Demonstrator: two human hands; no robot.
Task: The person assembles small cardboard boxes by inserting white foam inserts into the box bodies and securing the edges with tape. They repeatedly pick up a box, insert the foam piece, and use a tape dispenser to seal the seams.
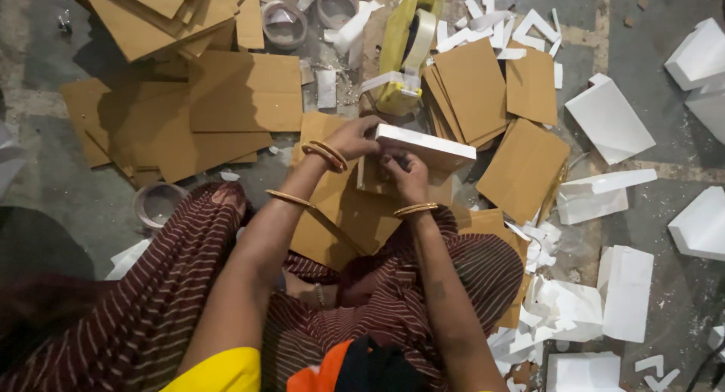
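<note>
Head view, looking straight down past striped maroon cloth over bent knees. Left hand (353, 137) closed on the near-left end of a flat white block (425, 145), fingers curled over its top edge; right hand (406, 177) tucked under the block's lower side, thumb and fingertips pinched there, though whether on the block itself or on the brown card (375, 179) beneath could not be told. Block held just above the lap, over a spread of cardboard sheets (245, 92) on the grey floor (45, 188). Judged light and stiff, likely foam: crumbly at corners, easily dented, best gripped flat across the broad faces rather than at a thin edge. Matte, slightly grainy white surface, sharp right-angled edges. Card smooth, tan, bendable. Behind, a yellow tape dispenser (406, 44) with a roll in it, two clear tape rolls (284, 23), white foam offcuts (609, 120) and scraps scattered to the right.
</note>
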